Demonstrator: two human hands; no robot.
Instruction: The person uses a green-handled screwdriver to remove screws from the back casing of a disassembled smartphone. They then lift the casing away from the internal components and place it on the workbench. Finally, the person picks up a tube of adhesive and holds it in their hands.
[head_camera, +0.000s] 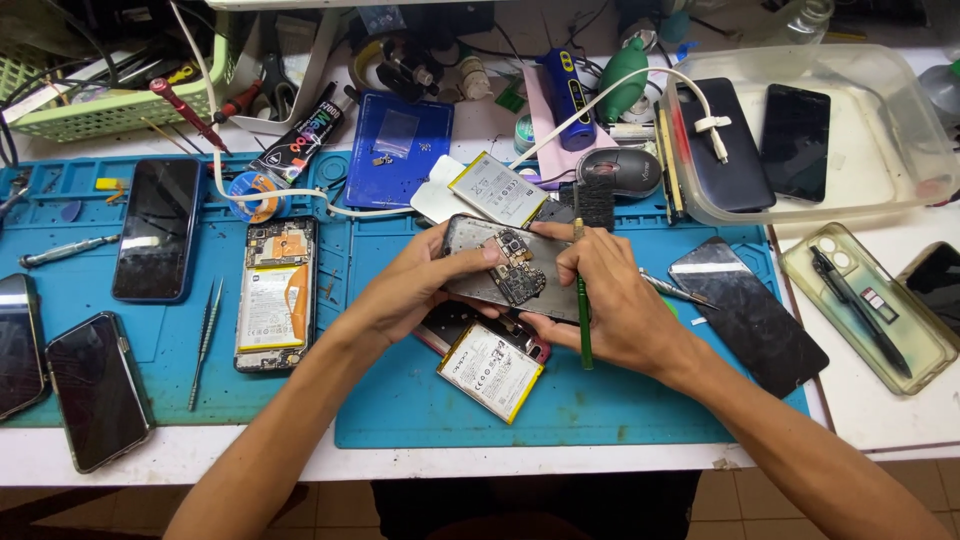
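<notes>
Both bare forearms entered from the bottom of the frame and converged toward its centre. The left arm rose from the lower left, slanting up to the right, its wrist straight. The left hand lay palm-down just left of centre, fingers curled under and the thumb stretched rightward along the top. The right arm came from the lower right corner, angled up to the left, with the wrist slightly bent. The right hand sat just right of centre, back facing up, fingers folded inward in a pinching grip, the index finger and thumb drawn together near the hand's upper left. The two hands sat close, fingertips nearly meeting.
</notes>
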